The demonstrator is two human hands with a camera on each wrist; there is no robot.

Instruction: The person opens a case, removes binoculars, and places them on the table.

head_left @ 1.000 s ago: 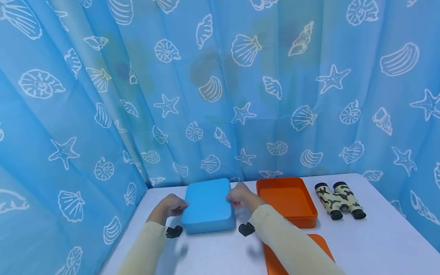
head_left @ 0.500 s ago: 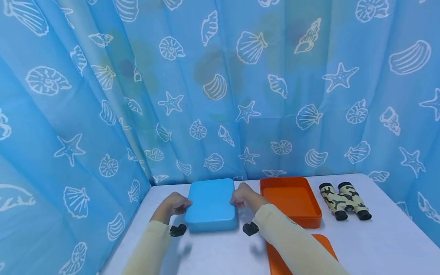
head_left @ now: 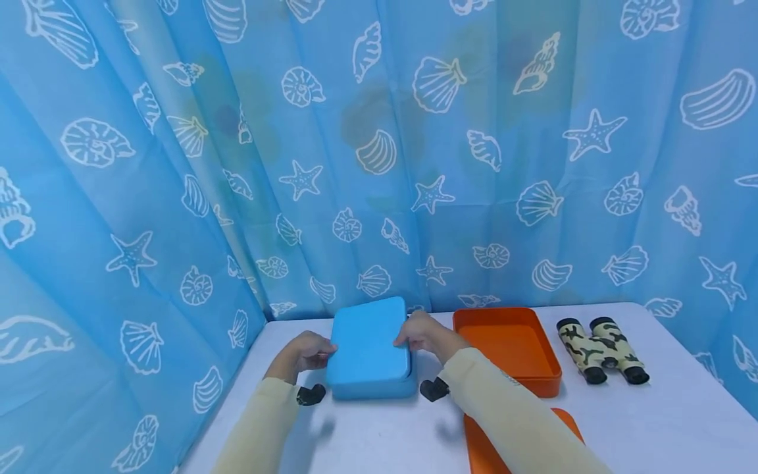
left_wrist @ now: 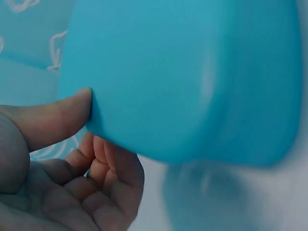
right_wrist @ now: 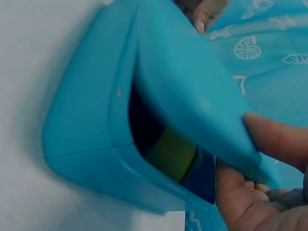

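Note:
A light blue lid (head_left: 370, 339) sits askew on a blue box (head_left: 376, 390), its right side raised. My right hand (head_left: 428, 334) pinches that raised edge, thumb on top and fingers underneath, plain in the right wrist view. Through the gap there, an olive-green object (right_wrist: 173, 155) shows inside the dark box; its kind is hidden. At the opposite side, my left hand (head_left: 310, 349) holds the lid's edge between thumb (left_wrist: 77, 110) and curled fingers.
Right of the box lies an orange open container (head_left: 500, 342). A flat orange piece (head_left: 482, 447) is partly under the right sleeve. Camouflage binoculars (head_left: 604, 352) rest farther right on the white table (head_left: 379, 438). A blue seashell-patterned curtain (head_left: 331, 158) hangs behind and beside it.
The lid's right side has lifted off the box with my right hand, opening a gap. The left hand keeps its place at the left edge. The head view has shifted slightly left.

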